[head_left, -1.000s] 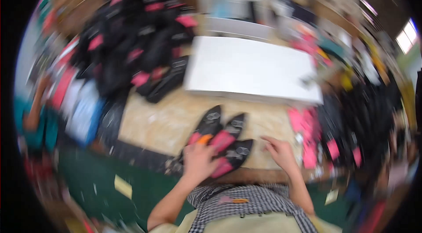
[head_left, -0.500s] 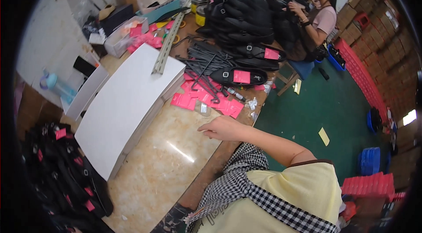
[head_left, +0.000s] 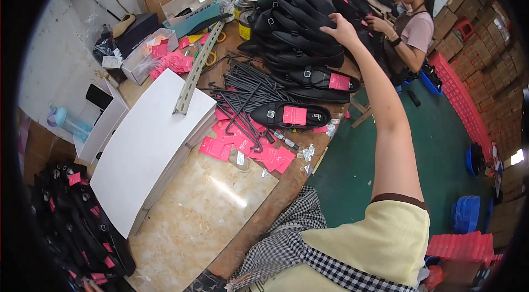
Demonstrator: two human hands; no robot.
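Observation:
My right hand (head_left: 343, 31) reaches forward to a tall pile of black shoes (head_left: 300, 22) on the far part of the table. Its thumb and fingers are apart, with nothing seen between them, beside the pile's right side. Nearer lie two black buckled shoes, one a front shoe (head_left: 278, 115) with a pink card (head_left: 295, 115) in it. At the lower left edge, what looks like the fingers of my left hand (head_left: 91, 285) show dimly by a heap of black shoes (head_left: 77, 220); their grip cannot be made out.
Black hooked rods (head_left: 253, 85) and pink cards (head_left: 234, 135) lie mid-table. A white paper stack (head_left: 149, 143) carries a slotted metal bar (head_left: 198, 68). Scissors (head_left: 212, 59) and boxes stand behind. A co-worker (head_left: 413, 24) works at the far right. Blue baskets (head_left: 465, 215) stand on the green floor.
My right hand has moved from above the near tabletop forward to the shoe pile, its arm now stretched out. The view has shifted slightly. The co-worker's hands have moved.

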